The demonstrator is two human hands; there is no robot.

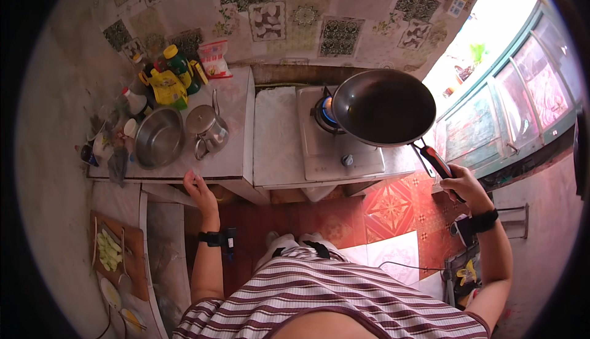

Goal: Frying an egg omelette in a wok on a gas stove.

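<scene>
My right hand grips the black and red handle of a dark wok. The wok is raised and shifted to the right of the burner, where a blue and orange flame shows. Its dark inside faces me, and I see no food in it. My left hand hangs at the front edge of the left counter with loosely bent fingers and nothing in it. Closest to it are a lidded metal oil pot and a metal basin.
Yellow and green bottles and packets crowd the back left counter. A gas stove with one knob sits beneath the wok. Lower left, a wooden cutting board bears cut green vegetable pieces. A window with a green frame is at right.
</scene>
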